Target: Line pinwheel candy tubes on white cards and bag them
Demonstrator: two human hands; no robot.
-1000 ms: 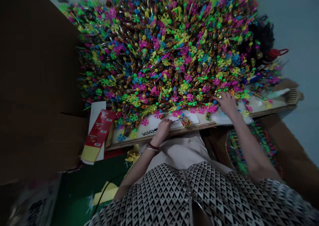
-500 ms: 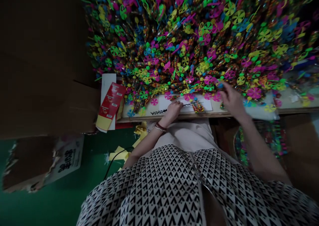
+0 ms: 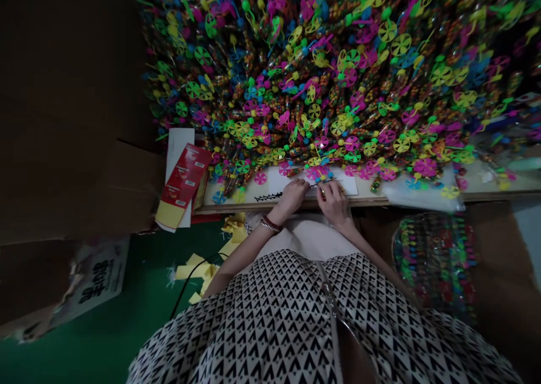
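My left hand [image 3: 295,195] is closed on a black toothed strip [image 3: 268,197] that lies along the table's front edge, its barbed end sticking out to the left. Close beside it, my right hand [image 3: 333,202] has its fingers curled round a small candy-filled tube, mostly covered by the fingers. A thin black end of the strip runs between the two hands. Under both hands lies a white sheet [image 3: 350,186]. Just beyond them rises a dense heap of candy-filled tubes [image 3: 313,110] topped with pink, yellow, green and blue plastic wheels.
Red and yellow printed cards [image 3: 186,175] lean at the table's left end beside a large cardboard box [image 3: 135,181]. A clear plastic bag [image 3: 426,192] hangs over the front edge at right. Below it stands a bag of packed tubes [image 3: 437,254]. Yellow paper scraps [image 3: 198,268] lie on the green floor.
My right hand has come from the heap at the right down to the white sheet, beside my left hand, and now covers the tubes there. My left hand stays in place.
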